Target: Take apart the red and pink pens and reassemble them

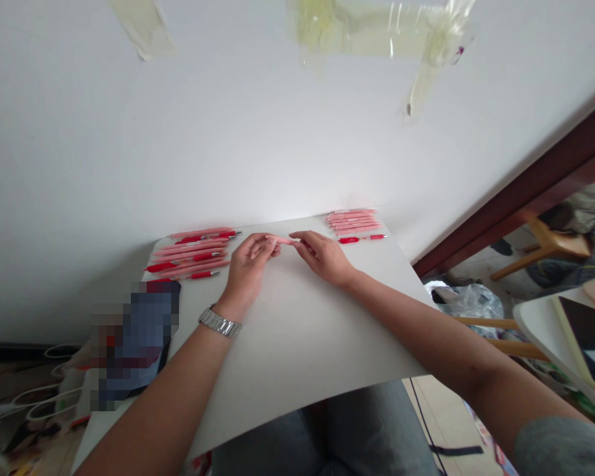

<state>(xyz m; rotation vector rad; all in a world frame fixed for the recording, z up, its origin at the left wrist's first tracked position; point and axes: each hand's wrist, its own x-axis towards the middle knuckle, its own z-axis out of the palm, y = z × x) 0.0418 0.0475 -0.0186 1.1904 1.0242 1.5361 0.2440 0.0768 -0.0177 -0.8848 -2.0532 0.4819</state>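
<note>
Between my two hands, above the white table (287, 330), is a slim pink pen (284, 240). My left hand (250, 261), with a metal watch (220, 322) on its wrist, pinches the pen's left end. The fingertips of my right hand (323, 256) close on its right end. Left of my left hand lies a group of pink and red pens (193, 251), roughly side by side. Beyond my right hand, a row of pink pens (353, 220) lies near the wall, with a red pen (361, 238) just in front of it.
A blurred-out dark blue object (146, 334) lies at the table's left edge. The white wall (258, 132) rises directly behind the table. To the right stand a white-topped stool or chair (540, 324) and a plastic bag (476, 304). Cables (44, 403) trail at lower left.
</note>
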